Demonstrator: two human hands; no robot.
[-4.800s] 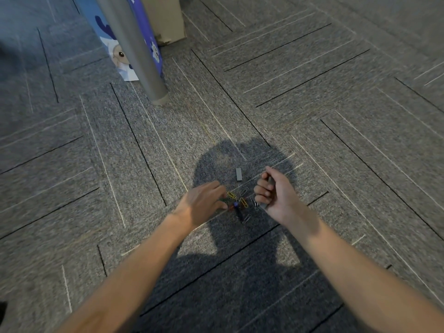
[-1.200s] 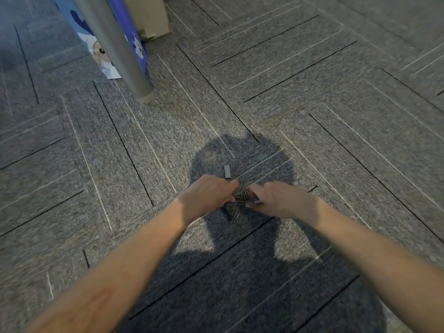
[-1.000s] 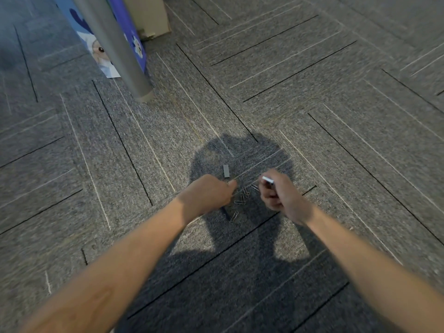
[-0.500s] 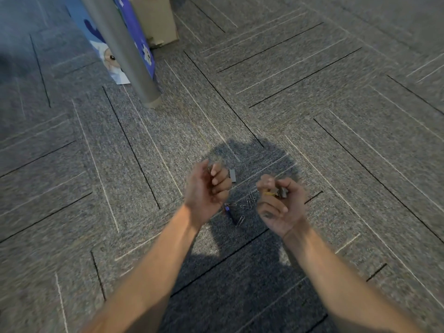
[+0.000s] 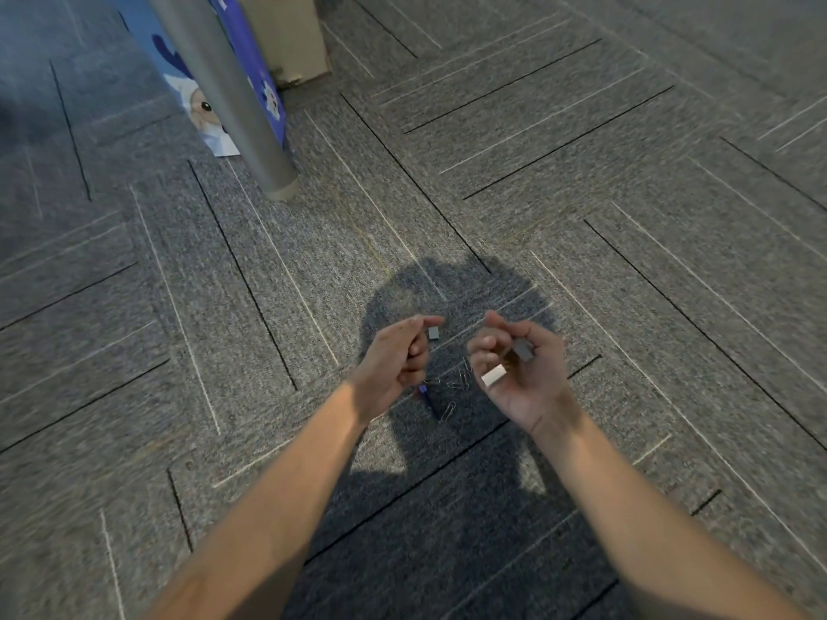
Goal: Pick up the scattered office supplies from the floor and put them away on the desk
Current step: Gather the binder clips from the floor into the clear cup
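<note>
My right hand [image 5: 519, 373] is turned palm up just above the carpet, its curled fingers cupping a white staple strip [image 5: 493, 375] and a grey staple strip [image 5: 522, 349]. My left hand [image 5: 396, 364] hovers beside it with fingers curled in and thumb pointing right; I see nothing in it. Between and under the hands, on the floor, lie a grey staple block [image 5: 433, 333], a few silver paper clips [image 5: 461, 380], another clip [image 5: 447, 411] and a small blue pen-like piece [image 5: 427, 396].
A grey metal desk leg [image 5: 232, 100] stands on the carpet at the upper left. Behind it leans a blue printed bag [image 5: 255, 69], with a beige box [image 5: 291, 38] further back. My shadow covers the patch of grey carpet tiles around the supplies.
Both hands have lifted off the pile. My right hand has turned palm up and now shows the staple strips. The coloured clips seen earlier are no longer on the floor.
</note>
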